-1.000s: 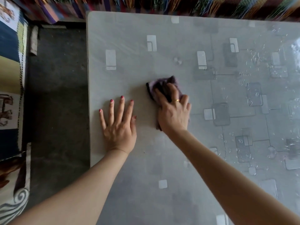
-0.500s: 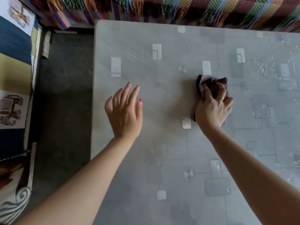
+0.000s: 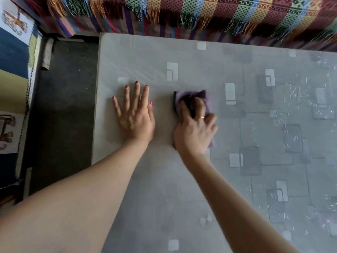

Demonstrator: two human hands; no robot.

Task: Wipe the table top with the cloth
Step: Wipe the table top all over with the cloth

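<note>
The grey table top (image 3: 182, 179) with pale square patterns fills most of the view. A crumpled purple cloth (image 3: 184, 96) lies on it, left of centre. My right hand (image 3: 196, 130) presses down on the cloth, fingers bent over it, a gold ring showing; most of the cloth is hidden under the hand. Flat on the table near its left edge rests my left hand (image 3: 135, 115), fingers spread, a short gap away from the cloth.
Small shiny droplets or flecks (image 3: 299, 95) are scattered over the right part of the table. A striped, fringed woven fabric (image 3: 200, 13) hangs along the far edge. Dark floor (image 3: 63, 106) and a patterned mat (image 3: 12, 79) lie to the left.
My right hand has slid the cloth back to the left, close to my left hand. My left hand, raised half a second ago, now lies flat on the table again.
</note>
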